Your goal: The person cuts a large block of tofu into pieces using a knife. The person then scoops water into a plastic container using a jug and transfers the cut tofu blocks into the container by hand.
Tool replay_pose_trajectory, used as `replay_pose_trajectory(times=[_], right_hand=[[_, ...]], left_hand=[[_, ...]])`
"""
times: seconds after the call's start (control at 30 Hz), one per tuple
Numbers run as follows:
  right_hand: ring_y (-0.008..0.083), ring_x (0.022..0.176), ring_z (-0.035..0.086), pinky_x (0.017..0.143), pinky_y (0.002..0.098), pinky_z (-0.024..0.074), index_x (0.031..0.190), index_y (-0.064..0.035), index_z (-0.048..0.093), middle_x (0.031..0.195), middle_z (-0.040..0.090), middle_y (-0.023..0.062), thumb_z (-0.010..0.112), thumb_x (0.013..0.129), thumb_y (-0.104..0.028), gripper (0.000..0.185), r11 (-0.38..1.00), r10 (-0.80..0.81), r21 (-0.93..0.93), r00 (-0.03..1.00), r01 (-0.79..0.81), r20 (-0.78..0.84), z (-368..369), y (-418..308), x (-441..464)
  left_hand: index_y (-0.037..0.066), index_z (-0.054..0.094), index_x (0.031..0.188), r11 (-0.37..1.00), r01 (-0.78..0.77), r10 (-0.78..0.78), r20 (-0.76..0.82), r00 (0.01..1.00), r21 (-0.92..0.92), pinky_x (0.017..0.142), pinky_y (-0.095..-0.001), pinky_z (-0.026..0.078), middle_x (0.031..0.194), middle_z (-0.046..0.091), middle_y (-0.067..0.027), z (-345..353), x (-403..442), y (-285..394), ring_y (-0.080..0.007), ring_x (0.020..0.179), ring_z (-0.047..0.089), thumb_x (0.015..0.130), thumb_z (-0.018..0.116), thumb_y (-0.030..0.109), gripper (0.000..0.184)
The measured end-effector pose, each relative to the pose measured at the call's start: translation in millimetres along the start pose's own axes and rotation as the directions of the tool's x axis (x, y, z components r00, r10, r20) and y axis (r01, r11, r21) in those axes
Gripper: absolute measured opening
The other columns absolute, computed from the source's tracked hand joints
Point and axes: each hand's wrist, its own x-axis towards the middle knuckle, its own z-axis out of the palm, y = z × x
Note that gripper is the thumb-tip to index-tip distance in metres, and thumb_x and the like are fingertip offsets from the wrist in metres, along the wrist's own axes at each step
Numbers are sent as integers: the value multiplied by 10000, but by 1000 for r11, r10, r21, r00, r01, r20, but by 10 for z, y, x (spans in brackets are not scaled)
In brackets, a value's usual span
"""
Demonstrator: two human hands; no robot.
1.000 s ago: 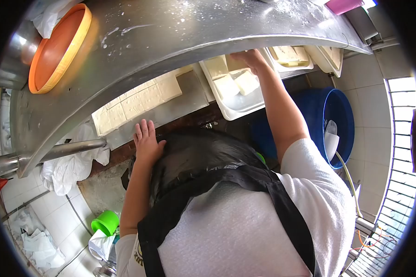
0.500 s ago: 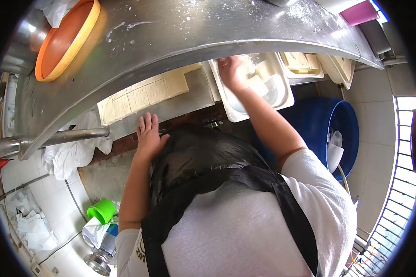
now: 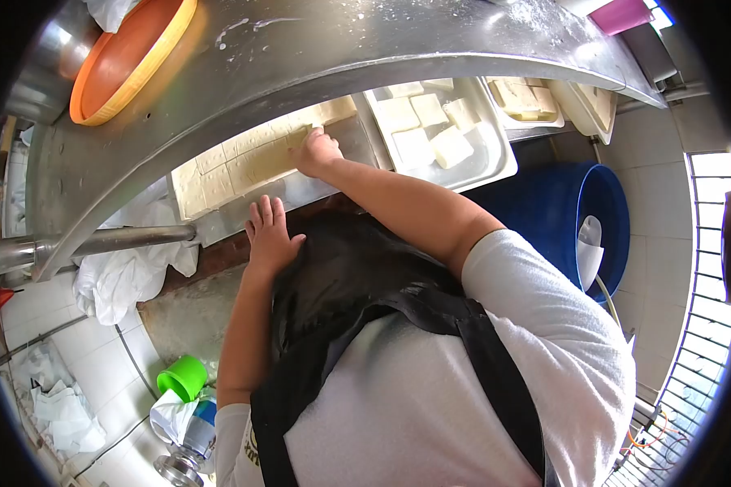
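Observation:
A pale slab of tofu (image 3: pixel 256 161), cut into several blocks, lies on the metal surface below the steel shelf. My right hand (image 3: pixel 317 152) is at the slab's front right part, fingers curled in against a tofu block; the fingertips are partly hidden. My left hand (image 3: pixel 272 239) is open and holds nothing, its fingers spread near the metal surface's front edge. To the right, a white tub (image 3: pixel 489 169) holds several loose tofu blocks (image 3: pixel 451 146), some apart from each other.
The steel shelf (image 3: pixel 317 49) overhangs the work surface and carries an orange round tray (image 3: pixel 130 61). More tubs of blocks (image 3: pixel 521 99) stand at the right. A blue barrel (image 3: pixel 536 203) lies below them. A green bucket (image 3: pixel 180 378) is at lower left.
My right hand has moved left from the white tub to the slab. The blocks in the tub are now uncovered by the hand. My left hand stays nearly in place.

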Motion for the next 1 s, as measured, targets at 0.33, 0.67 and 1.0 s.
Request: replay_pose_trajectory(times=[0.33,0.67,1.0], right_hand=[[266,1106,692,886,399,580,1344,15,561,1244,685,177,915,738,-303,770,851,125,485,975,-201,185,-225,168,257],[307,1048,718,881,454,605,1282,17,593,1179,700,168,873,780,-115,590,516,-11,850,992,-100,124,-331,536,263],[270,997,710,864,441,598,1157,-12,641,1095,718,125,857,799,-85,425,115,-238,969,942,-216,238,-1155,706,-116]], left_hand=[[-3,129,1627,1000,-9,9,23,1000,14,1202,-693,131,1696,76,-282,18,8,-21,-517,1556,49,864,745,488,1096],[7,144,1629,1000,13,-14,47,999,22,1222,-672,119,1707,52,-256,-43,4,34,-489,1569,17,866,755,467,1080],[24,132,1636,999,29,-28,48,998,-18,1240,-636,91,1718,26,-237,-100,-10,116,-454,1582,-2,866,770,410,1071]])
